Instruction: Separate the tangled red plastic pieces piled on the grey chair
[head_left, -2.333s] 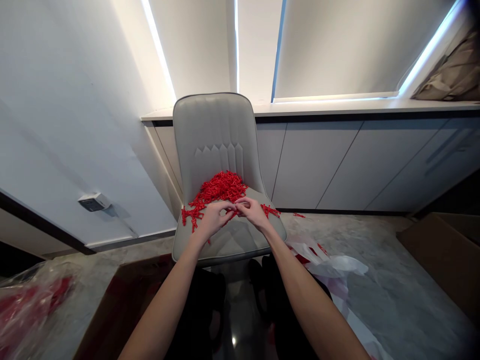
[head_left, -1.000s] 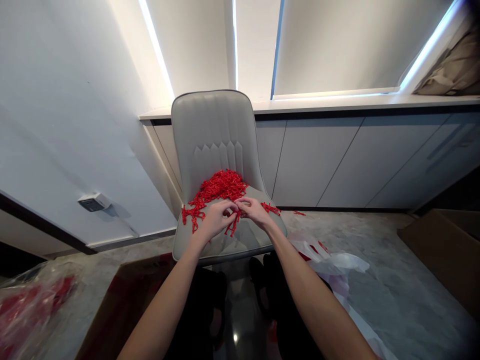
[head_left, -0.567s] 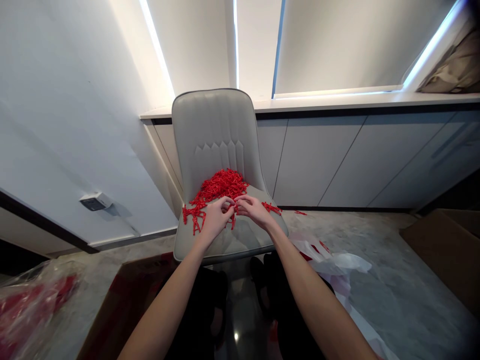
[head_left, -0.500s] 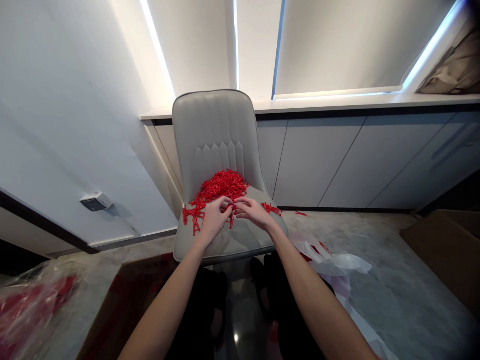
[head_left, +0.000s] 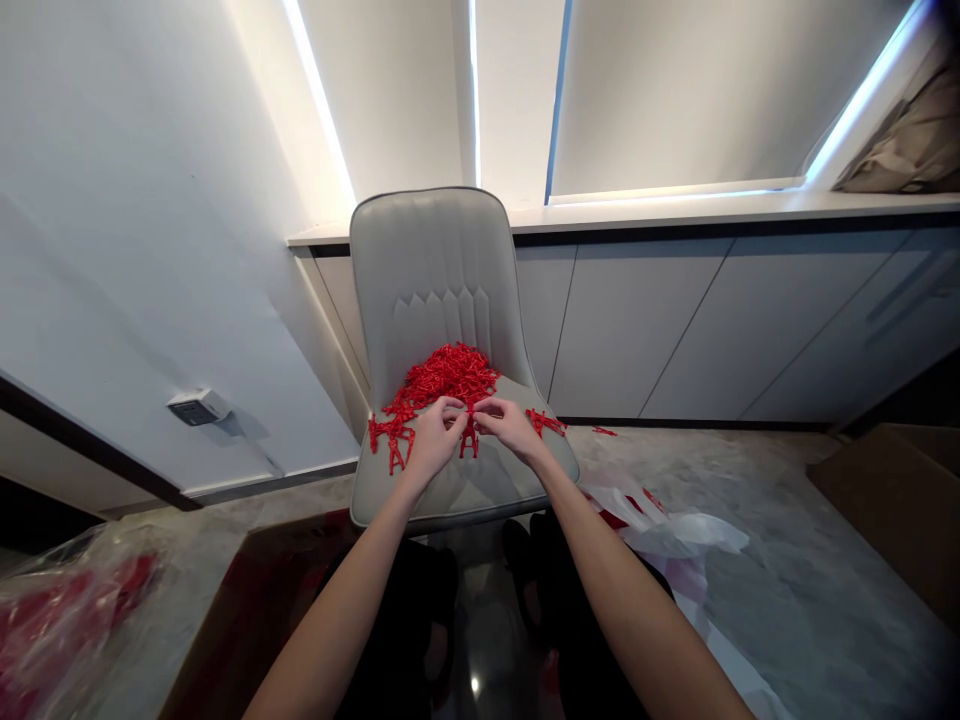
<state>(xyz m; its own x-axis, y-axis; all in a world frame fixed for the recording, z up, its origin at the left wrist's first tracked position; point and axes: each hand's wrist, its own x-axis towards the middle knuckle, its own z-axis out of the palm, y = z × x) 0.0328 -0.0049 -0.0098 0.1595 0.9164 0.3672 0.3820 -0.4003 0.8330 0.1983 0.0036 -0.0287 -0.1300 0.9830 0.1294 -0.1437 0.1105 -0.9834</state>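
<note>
On the grey chair seat, my left hand and my right hand meet in front of a heap of small red pieces. Between their fingertips is a red A-shaped piece, its two legs pointing down toward me. Both hands are closed in a pinch on its upper part, which the fingers partly cover. Several similar red pieces lie left of my left hand. To the right of my right hand is a smaller group of red pieces.
The chair's backrest rises behind the heap, before a low cabinet. A loose red piece lies on the floor. Crumpled white plastic and a cardboard box are to the right; a clear bag sits left.
The A-shaped piece now shows more fully, legs spread below my fingertips. My right fingers have closed in on its top. The whole view has shifted slightly.
</note>
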